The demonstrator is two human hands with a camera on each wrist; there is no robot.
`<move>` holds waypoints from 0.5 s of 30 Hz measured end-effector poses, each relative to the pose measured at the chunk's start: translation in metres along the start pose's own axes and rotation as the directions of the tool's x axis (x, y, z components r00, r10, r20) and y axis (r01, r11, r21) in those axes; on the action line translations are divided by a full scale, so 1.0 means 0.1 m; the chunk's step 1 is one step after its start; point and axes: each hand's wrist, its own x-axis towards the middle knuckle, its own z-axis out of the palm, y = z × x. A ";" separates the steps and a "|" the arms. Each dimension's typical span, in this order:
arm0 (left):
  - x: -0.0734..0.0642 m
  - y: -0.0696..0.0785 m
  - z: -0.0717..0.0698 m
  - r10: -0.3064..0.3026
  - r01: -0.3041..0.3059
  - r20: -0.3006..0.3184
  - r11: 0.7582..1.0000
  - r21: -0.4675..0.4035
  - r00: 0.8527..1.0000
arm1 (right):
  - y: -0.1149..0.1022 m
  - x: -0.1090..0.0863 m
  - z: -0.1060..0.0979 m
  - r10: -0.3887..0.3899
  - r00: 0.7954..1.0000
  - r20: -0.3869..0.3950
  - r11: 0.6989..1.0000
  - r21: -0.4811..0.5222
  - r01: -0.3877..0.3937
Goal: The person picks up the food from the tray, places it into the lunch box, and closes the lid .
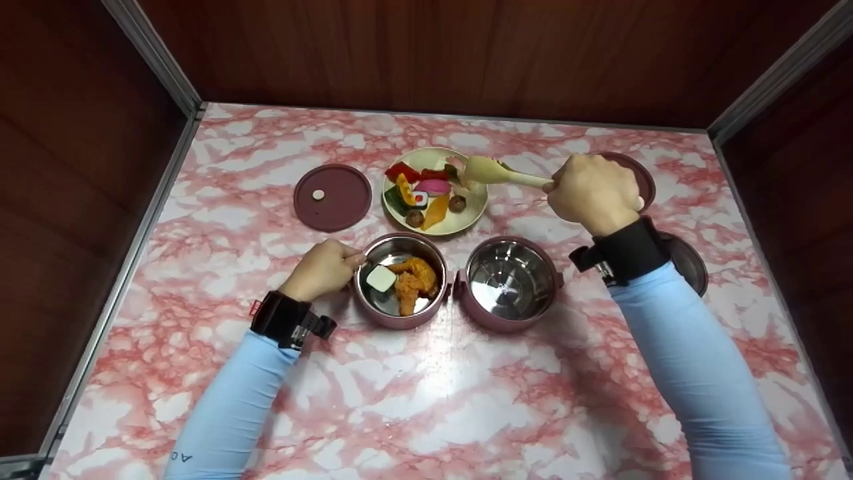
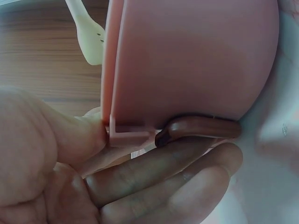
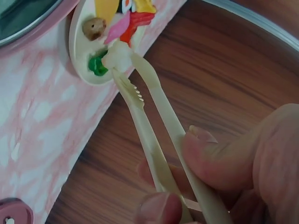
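My left hand point(image 1: 323, 270) grips the left pink pot point(image 1: 400, 322) at its side. The left wrist view shows the thumb at the rim and fingers beside the brown handle point(image 2: 201, 127). Inside that pot lie fried chicken pieces point(image 1: 408, 293) and a whitish block point(image 1: 381, 279). My right hand point(image 1: 593, 190) holds cream tongs point(image 3: 161, 100), thumb on one arm. Between the tong tips is a pale pinkish-white food piece point(image 3: 119, 57), over the edge of a cream plate point(image 1: 443, 230). Several colourful food pieces lie on the plate, among them a sushi roll point(image 1: 418, 199).
A second pink pot point(image 1: 496, 323) with a bare steel inside stands right of the first. A maroon lid point(image 1: 346, 207) lies left of the plate. Another maroon disc point(image 1: 636, 170) and a dark round item point(image 1: 693, 263) are partly hidden by my right arm. Wood panels enclose the table.
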 end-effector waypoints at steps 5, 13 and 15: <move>0.00 -0.02 0.01 -0.001 0.001 -0.002 1.000 0.002 1.000 | 0.03 -0.04 0.01 -0.025 0.999 -0.037 0.999 0.027 0.026; 0.01 -0.02 0.00 0.002 -0.002 -0.002 1.000 -0.013 1.000 | 0.11 -0.32 -0.03 -0.117 0.989 -0.084 0.977 0.170 0.130; 0.00 -0.02 0.00 0.000 0.000 -0.002 1.000 -0.014 1.000 | 0.11 -0.42 -0.03 -0.151 0.986 -0.068 0.969 0.186 0.162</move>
